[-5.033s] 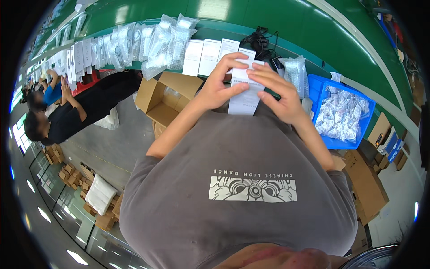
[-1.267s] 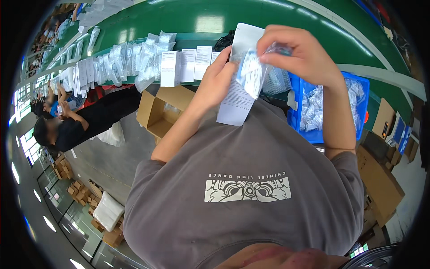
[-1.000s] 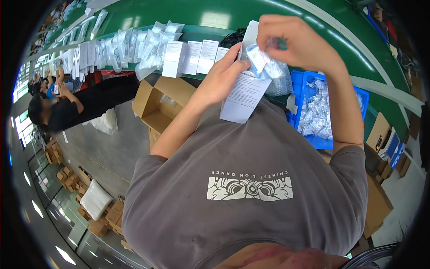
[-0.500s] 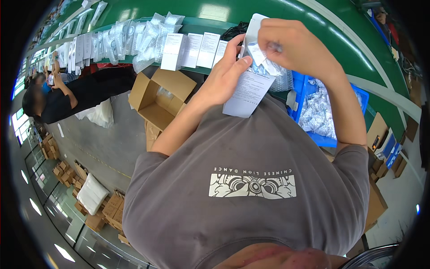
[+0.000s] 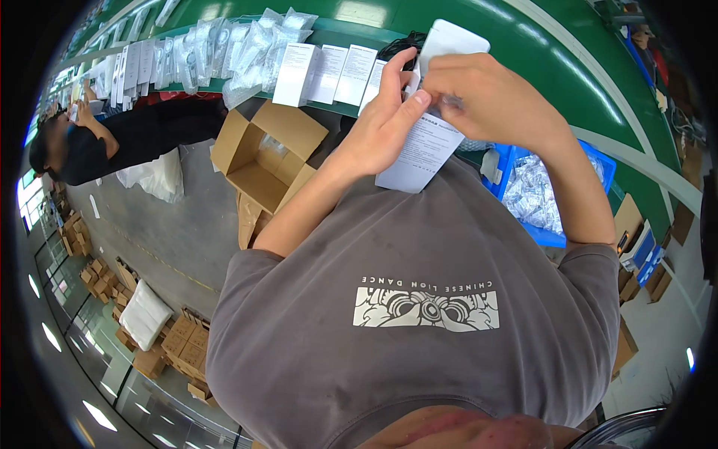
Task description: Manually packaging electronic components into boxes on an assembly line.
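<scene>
my left fingers (image 5: 392,81) grip the white box (image 5: 419,159). right fingers (image 5: 451,75) curled at its top end, flap (image 5: 453,39) raised beyond; i can't tell what they pinch. box body runs from the fingers toward grey shirt (image 5: 419,247). blue bin (image 5: 548,238) right; upright cartons (image 5: 296,76) left, on green desk (image 5: 359,31).

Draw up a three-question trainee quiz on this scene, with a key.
1. True or false: the left hand holds the white box.
2. Seen from the wearer's side, where is the blue bin? A: left of the white box. B: right of the white box.
3. Fill in one word: the brown carton is ____ (open or closed).

Key:
1. True
2. B
3. Open
</scene>
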Available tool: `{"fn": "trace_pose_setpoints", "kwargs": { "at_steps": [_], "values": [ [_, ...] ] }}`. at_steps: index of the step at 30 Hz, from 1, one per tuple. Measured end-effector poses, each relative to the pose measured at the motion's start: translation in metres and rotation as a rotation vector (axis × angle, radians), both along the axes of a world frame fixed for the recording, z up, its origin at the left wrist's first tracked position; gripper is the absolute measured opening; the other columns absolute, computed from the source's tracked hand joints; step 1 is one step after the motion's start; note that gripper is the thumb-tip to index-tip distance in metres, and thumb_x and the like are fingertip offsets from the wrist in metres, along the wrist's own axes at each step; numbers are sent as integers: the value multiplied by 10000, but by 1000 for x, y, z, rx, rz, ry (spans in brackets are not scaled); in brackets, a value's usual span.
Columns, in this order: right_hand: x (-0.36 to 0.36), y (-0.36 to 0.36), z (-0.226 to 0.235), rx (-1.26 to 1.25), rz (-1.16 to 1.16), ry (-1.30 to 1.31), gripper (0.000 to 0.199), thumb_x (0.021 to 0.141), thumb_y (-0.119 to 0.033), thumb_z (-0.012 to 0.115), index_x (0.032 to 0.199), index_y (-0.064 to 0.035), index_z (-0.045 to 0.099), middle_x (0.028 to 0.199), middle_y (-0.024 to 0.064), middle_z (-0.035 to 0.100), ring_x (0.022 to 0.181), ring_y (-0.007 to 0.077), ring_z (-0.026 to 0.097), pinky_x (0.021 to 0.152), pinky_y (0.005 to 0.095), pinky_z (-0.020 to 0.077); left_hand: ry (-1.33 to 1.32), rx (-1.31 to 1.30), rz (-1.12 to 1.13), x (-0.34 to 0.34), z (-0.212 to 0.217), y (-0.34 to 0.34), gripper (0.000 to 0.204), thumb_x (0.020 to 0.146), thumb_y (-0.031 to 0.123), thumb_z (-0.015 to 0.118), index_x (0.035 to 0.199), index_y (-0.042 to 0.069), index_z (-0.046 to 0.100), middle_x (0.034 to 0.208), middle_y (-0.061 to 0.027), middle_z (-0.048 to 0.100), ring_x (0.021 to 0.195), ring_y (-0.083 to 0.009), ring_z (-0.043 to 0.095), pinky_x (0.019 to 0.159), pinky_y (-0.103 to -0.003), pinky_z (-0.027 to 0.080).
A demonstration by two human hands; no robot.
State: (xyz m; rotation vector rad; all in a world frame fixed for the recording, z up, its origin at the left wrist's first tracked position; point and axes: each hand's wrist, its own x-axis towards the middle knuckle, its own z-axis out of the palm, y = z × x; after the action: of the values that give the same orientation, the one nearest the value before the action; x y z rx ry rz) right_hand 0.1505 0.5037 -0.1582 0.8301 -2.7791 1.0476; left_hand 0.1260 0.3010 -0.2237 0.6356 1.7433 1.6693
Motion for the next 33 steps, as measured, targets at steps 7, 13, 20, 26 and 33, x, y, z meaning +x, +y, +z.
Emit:
{"fn": "trace_pose_setpoints", "kwargs": {
  "at_steps": [7, 13, 20, 26, 33],
  "values": [
    [1, 12, 19, -223, 174, -1031, 218, 888, -137, 638, 1064, -19, 586, 765, 81, 629, 712, 181, 596, 659, 363, 462, 67, 198, 104, 21, -23, -4, 575, 1040, 374, 500, 1440, 20, 288, 1238, -180, 516, 954, -171, 547, 844, -336, 447],
    [-30, -21, 28, 191, 639, -1104, 285, 916, -162, 654, 1129, 8, 571, 754, 71, 644, 625, 159, 568, 582, 317, 433, 117, 232, 26, 25, -39, -19, 602, 1013, 386, 564, 1432, 19, 333, 1297, -149, 467, 964, -157, 535, 834, -314, 447],
    [25, 6, 7, -230, -66, -224, 173, 913, -149, 658, 1025, -26, 705, 849, 91, 696, 808, 253, 647, 689, 371, 472, 304, 174, 128, 8, -45, -45, 589, 978, 311, 614, 1451, 23, 410, 1313, -126, 465, 1144, -176, 505, 943, -313, 439],
    [32, -26, -3, -149, -117, 61, 209, 933, -174, 629, 1060, -54, 743, 852, 107, 696, 881, 301, 636, 756, 432, 469, 252, 97, 32, 3, -18, -36, 589, 936, 227, 650, 1447, 22, 442, 1346, -112, 451, 1207, -178, 479, 980, -336, 431],
    [-30, -20, 31, 585, 434, -882, 310, 985, -299, 584, 1012, -29, 736, 903, 126, 671, 899, 272, 622, 728, 437, 466, 216, 54, -107, 4, -32, -19, 643, 931, 186, 660, 1496, 71, 375, 1357, -93, 452, 1187, -169, 499, 961, -320, 444]
  ]
}}
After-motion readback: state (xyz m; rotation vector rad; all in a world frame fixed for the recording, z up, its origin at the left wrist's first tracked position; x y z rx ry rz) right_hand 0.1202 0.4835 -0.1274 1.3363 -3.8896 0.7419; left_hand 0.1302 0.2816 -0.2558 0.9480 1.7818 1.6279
